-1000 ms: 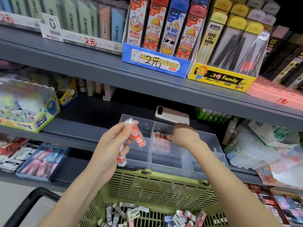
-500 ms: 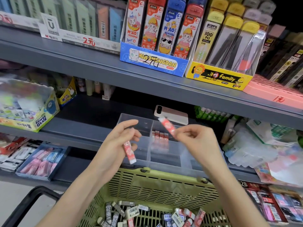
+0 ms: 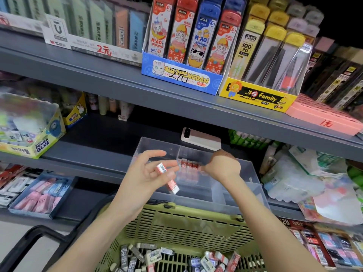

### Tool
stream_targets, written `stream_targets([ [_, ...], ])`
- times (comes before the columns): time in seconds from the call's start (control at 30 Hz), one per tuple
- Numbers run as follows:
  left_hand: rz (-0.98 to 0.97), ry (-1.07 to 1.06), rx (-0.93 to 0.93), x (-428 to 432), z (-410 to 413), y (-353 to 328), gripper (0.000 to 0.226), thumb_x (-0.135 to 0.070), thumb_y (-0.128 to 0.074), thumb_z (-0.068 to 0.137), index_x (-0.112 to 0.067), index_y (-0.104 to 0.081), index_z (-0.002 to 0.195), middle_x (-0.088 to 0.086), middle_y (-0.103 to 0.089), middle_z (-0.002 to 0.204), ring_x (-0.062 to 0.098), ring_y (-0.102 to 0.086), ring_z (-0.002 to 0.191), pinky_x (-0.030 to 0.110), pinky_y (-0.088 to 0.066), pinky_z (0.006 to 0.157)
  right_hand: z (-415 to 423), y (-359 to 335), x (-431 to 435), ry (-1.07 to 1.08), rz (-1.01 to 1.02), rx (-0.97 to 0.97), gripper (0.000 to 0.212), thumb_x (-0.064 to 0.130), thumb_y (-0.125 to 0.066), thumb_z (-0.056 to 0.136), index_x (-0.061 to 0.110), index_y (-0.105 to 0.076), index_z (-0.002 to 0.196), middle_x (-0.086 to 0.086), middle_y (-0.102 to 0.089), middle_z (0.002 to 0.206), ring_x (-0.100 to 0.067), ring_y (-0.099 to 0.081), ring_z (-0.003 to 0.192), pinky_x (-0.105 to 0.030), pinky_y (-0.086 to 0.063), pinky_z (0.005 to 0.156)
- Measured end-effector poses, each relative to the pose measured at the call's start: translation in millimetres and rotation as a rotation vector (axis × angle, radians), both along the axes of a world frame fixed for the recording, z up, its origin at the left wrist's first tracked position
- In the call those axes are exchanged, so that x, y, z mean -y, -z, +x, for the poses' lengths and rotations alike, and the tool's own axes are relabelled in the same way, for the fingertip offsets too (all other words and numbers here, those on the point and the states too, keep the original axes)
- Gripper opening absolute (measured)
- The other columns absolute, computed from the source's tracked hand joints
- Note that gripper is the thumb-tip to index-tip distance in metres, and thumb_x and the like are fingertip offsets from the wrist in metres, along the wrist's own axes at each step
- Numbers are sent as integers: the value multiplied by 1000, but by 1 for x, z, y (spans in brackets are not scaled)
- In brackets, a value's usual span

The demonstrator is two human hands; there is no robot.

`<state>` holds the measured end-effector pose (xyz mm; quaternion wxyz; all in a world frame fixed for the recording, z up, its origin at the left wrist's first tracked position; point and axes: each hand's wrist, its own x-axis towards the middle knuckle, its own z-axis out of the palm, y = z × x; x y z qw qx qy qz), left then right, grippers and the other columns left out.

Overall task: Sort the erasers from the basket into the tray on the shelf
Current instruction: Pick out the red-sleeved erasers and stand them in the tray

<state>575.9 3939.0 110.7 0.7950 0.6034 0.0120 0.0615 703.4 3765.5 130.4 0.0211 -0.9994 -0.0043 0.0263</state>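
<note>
My left hand [image 3: 144,180] pinches one red-and-white eraser [image 3: 173,187] in front of the clear compartment tray [image 3: 241,201] on the middle shelf. My right hand [image 3: 223,167] reaches into the tray's back middle compartment. Its bunched fingertips press a red eraser against the right end of a row of red erasers [image 3: 187,165] standing there. The fingers are mostly hidden behind the back of the hand. Below, the green basket [image 3: 186,224] holds several loose erasers [image 3: 176,259], some black-sleeved 2B, some red and white.
A pale phone [image 3: 200,139] lies behind the tray. The shelf above [image 3: 117,83] overhangs the tray. A glue box [image 3: 29,134] stands at left, plastic-wrapped packs [image 3: 294,179] at right. A blue tray of pink erasers [image 3: 42,195] sits on the lower shelf, left of the basket's black handle [image 3: 29,242].
My right hand carried a red eraser from mid-air down into the tray's back middle compartment. My left hand stayed in place, now with one eraser instead of two.
</note>
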Motion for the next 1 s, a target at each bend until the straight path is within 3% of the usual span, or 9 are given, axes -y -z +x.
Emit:
stream_targets([
  [0.13, -19, -35, 11, 2, 0, -1, 49, -23, -76, 64, -11, -56, 107, 2, -73, 105, 22, -69, 101, 43, -53, 88, 7, -4, 5, -88, -28, -211, 33, 45, -52, 87, 15, -59, 98, -4, -60, 98, -26, -59, 91, -28, -43, 72],
  [0.23, -27, -39, 32, 4, 0, -4, 49, -27, -76, 61, -6, -56, 101, 2, -74, 103, 21, -70, 98, 26, -56, 76, -2, -12, 8, -145, -20, -162, 35, 40, -45, 93, 10, -62, 99, -9, -61, 102, -29, -58, 99, -30, -42, 75],
  [0.37, -44, -51, 46, 6, 2, -3, 51, -34, -76, 62, -7, -56, 101, 2, -74, 103, 19, -70, 97, 25, -56, 73, -46, -29, 10, -295, 560, 68, 34, 35, -56, 90, 13, -65, 66, -4, -62, 66, -12, -54, 65, -27, -40, 60],
  [0.43, -62, -63, 66, 9, 2, 0, 46, -31, -73, 68, -7, -54, 102, 2, -73, 104, 19, -69, 100, 27, -57, 76, -82, -37, 3, -411, 852, -27, 17, 43, -65, 79, 29, -69, 71, 12, -67, 70, 3, -56, 63, -12, -40, 59],
  [0.5, -134, -76, 88, 13, 2, 3, 42, -28, -71, 71, -4, -52, 101, 5, -73, 106, 21, -68, 102, 26, -57, 77, -107, -34, -2, -438, 876, -70, 15, 47, -71, 70, 36, -65, 77, 15, -68, 75, 4, -58, 70, -8, -41, 63],
  [0.63, -161, -72, 137, 23, 0, 5, 42, -30, -71, 71, -4, -48, 94, 7, -72, 108, 21, -67, 104, 24, -54, 79, -117, -21, -4, -246, 1159, -64, 10, 21, -74, 78, 19, -68, 85, 2, -65, 71, -4, -57, 66, -23, -51, 68],
  [0.73, 126, -46, 156, 28, 0, 4, 36, -41, -68, 74, -13, -53, 90, -8, -73, 104, 7, -68, 98, 16, -51, 82, -110, -21, 10, -167, 1439, -99, 21, 25, -71, 75, 10, -69, 89, 3, -70, 77, -8, -60, 70, -21, -51, 69],
  [0.83, 784, -40, 171, 26, 5, 3, 44, -68, -52, 70, -40, -56, 104, -40, -58, 109, -18, -48, 110, 2, -33, 89, -88, -27, 33, -135, 1453, 101, 19, 25, -68, 77, 9, -66, 87, 6, -70, 78, -5, -62, 73, -18, -51, 70],
  [1.0, 1265, -1, 352, 23, 28, 7, 50, -50, -58, 87, -22, -56, 128, -7, -55, 135, 11, -36, 136, 26, -7, 114, -31, -17, 47, -84, 907, 353, 19, 21, -73, 78, 20, -57, 88, 8, -63, 71, -10, -57, 64, -22, -42, 62],
])
